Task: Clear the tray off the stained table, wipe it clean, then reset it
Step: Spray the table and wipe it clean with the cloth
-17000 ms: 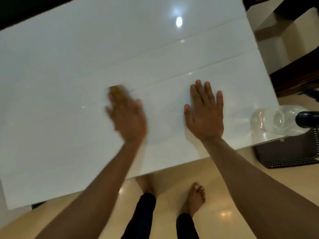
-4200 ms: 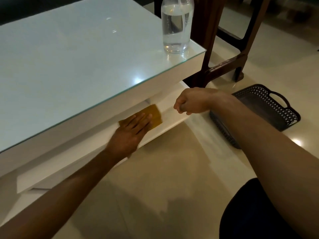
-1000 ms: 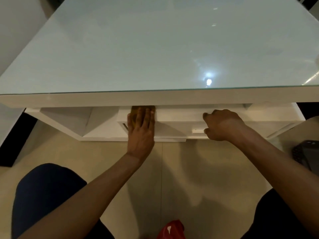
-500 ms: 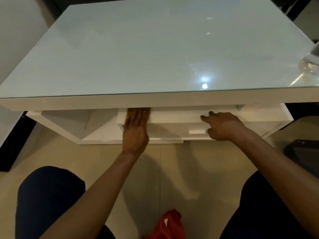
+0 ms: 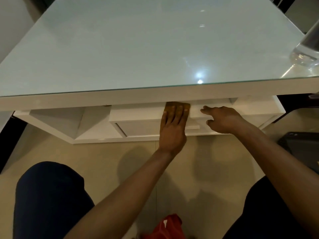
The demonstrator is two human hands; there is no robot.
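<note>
The white table [image 5: 120, 99] has a glass top with nothing on it except a bottle at the far right. Under the top is a white drawer block [image 5: 138, 116]. My left hand [image 5: 172, 130] lies flat on that block and presses a yellow-brown cloth [image 5: 177, 104], which shows only beyond my fingertips. My right hand [image 5: 222, 119] rests just to the right on the same block, fingers loosely spread, holding nothing. The dark tray [image 5: 303, 149] stands on the floor at the right edge, partly cut off.
A clear water bottle [image 5: 307, 49] stands on the table's near right corner. A red object [image 5: 165, 226] lies on the beige floor between my knees. Dark furniture sits beyond the table at the right.
My left hand has slid the cloth to the right along the drawer block, close to my right hand. My right hand has uncurled its fingers a little.
</note>
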